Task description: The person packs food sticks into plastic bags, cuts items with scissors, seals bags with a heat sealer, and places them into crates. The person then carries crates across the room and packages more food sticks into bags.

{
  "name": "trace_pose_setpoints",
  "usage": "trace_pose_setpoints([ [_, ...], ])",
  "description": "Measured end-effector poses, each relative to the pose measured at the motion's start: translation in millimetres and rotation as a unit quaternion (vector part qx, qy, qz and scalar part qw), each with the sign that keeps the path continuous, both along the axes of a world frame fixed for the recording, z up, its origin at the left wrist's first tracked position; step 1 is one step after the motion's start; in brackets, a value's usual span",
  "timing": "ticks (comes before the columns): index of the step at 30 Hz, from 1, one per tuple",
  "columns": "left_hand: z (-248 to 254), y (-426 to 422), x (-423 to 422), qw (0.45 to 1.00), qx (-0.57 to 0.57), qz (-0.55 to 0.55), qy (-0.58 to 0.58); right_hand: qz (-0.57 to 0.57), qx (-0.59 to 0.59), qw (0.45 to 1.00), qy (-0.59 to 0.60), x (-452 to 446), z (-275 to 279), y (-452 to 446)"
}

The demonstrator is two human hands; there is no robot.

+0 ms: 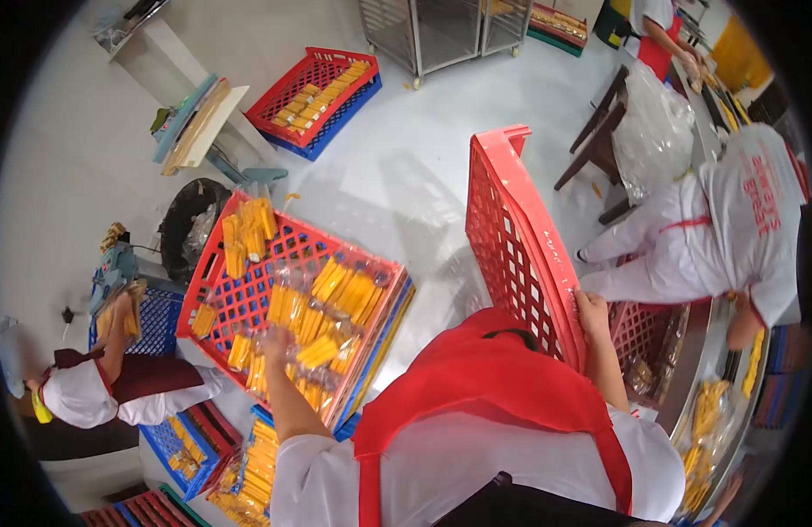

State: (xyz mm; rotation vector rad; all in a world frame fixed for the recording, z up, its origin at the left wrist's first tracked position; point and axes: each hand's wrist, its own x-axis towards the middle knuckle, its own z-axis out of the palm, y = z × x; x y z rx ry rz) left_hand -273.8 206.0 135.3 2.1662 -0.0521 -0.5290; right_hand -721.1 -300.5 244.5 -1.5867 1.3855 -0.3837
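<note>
My right hand [592, 313] grips the rim of a red plastic crate [514, 224], which is tipped up on its side beside me. Its lattice base faces left and I see nothing in it. On the left, my left hand [277, 344] is over another red crate [287, 235], at the clear packs of yellow sticks [320, 312] lying in it. The fingers of that hand are blurred, so whether they grasp a pack is unclear. More packs lie in this crate's far corner. Stacked crates with yellow and blue edges show beneath it.
A co-worker in white [687, 237] bends at the bench on the right. Another person [116, 386] handles a pack at a small machine on the left. A black bin [191, 228], a red crate of packs [313, 97] and a metal rack [445, 35] stand farther off.
</note>
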Motion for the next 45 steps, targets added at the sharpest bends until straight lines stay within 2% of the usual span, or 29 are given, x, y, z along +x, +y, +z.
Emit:
trace_pose_setpoints([
  [1,29.2,-42.2,23.0,0.998,0.036,0.001,-0.044,-0.013,-0.001,1.000,-0.014,20.9,2.0,-18.6],
  [3,51.8,-103.2,64.5,0.993,-0.004,-0.047,-0.107,-0.014,0.006,0.999,-0.050,55.8,-1.7,-64.4],
  [6,55.3,-146.5,102.8,0.996,0.035,-0.068,-0.052,0.026,0.030,0.998,-0.045,111.4,-2.2,-127.1],
  [7,36.2,-144.8,103.7,0.997,-0.029,-0.058,-0.049,0.029,0.028,0.998,-0.053,130.8,-1.3,-148.3],
  [8,1.2,-140.2,104.3,0.979,0.010,-0.098,-0.177,0.028,0.038,0.997,-0.053,149.4,-2.3,-165.3],
  [9,-69.1,-109.2,110.3,0.966,0.165,-0.107,-0.166,0.031,0.050,0.997,-0.051,169.9,-2.5,-181.8],
  [10,-60.1,-107.6,91.7,0.966,0.167,-0.100,-0.168,0.038,0.050,0.997,-0.053,190.6,-0.1,-200.0],
  [11,-44.7,-110.7,59.3,0.886,0.292,-0.325,-0.157,0.051,0.042,0.997,-0.038,208.6,0.5,-217.3],
  [12,-47.2,-112.4,37.6,0.830,0.394,-0.394,-0.025,0.062,0.034,0.997,-0.020,225.6,0.7,-231.9],
  [13,-50.2,-113.9,16.3,0.736,0.473,-0.473,0.101,0.069,0.039,0.997,-0.016,245.9,3.2,-244.8],
  [14,-46.8,-116.6,4.2,0.729,0.471,-0.461,0.183,0.083,0.028,0.996,-0.004,268.5,7.4,-257.5],
  [16,-36.1,-123.4,-1.7,0.864,0.352,-0.163,0.321,0.100,0.021,0.995,0.011,306.3,2.4,-283.4],
  [17,-33.6,-128.6,2.8,0.893,0.285,-0.030,0.347,0.097,0.016,0.995,0.002,323.5,-4.3,-297.8],
  [19,-33.6,-144.2,22.0,0.906,0.233,0.058,0.349,0.110,0.020,0.994,-0.009,364.9,-18.3,-327.7],
  [23,-34.8,-189.9,89.4,0.918,0.190,0.107,0.330,0.133,0.011,0.991,0.013,449.0,-23.3,-378.2],
  [26,-31.0,-222.7,169.1,0.937,0.198,0.063,0.280,0.151,-0.025,0.988,0.015,509.9,-32.6,-426.8],
  [27,-25.1,-230.4,197.7,0.941,0.242,-0.017,0.237,0.137,-0.022,0.990,0.024,529.3,-28.8,-434.6],
  [28,-17.6,-235.8,232.2,0.923,0.314,-0.171,0.140,0.123,-0.018,0.992,0.033,547.9,-27.4,-442.4],
  [29,-11.5,-241.4,270.0,0.881,0.375,-0.285,0.033,0.125,-0.011,0.991,0.035,565.2,-29.6,-450.2],
  [30,-1.2,-247.4,303.5,0.877,0.385,-0.286,-0.018,0.126,-0.011,0.991,0.051,581.3,-33.5,-457.6],
  [31,12.2,-253.2,337.7,0.921,0.340,-0.189,0.004,0.123,-0.016,0.990,0.065,596.3,-36.7,-466.9],
  [32,23.5,-264.2,362.9,0.974,0.214,0.000,0.072,0.126,-0.013,0.990,0.064,611.9,-47.6,-477.2],
  [33,35.2,-275.6,388.1,0.973,0.062,0.202,0.088,0.130,0.015,0.991,0.040,629.3,-62.5,-488.4],
  [36,107.7,-339.9,420.6,0.959,0.070,0.272,0.045,0.127,0.075,0.989,0.005,678.1,-92.4,-523.5],
  [39,92.9,-333.7,422.4,0.946,-0.001,0.283,0.155,0.119,0.048,0.991,-0.034,727.0,-103.1,-556.3],
  [41,81.7,-332.1,399.3,0.925,0.154,0.257,0.232,0.141,0.035,0.989,0.028,747.3,-115.9,-588.3],
  [42,86.5,-353.1,376.5,0.928,0.179,0.250,0.210,0.145,0.042,0.988,0.022,761.1,-117.1,-600.4],
  [44,97.1,-369.8,360.9,0.862,0.217,0.311,0.336,0.135,0.094,0.986,0.007,783.8,-104.0,-621.1],
  [45,96.3,-380.3,359.1,0.862,0.218,0.306,0.340,0.133,0.085,0.988,0.006,791.0,-112.8,-637.8],
])
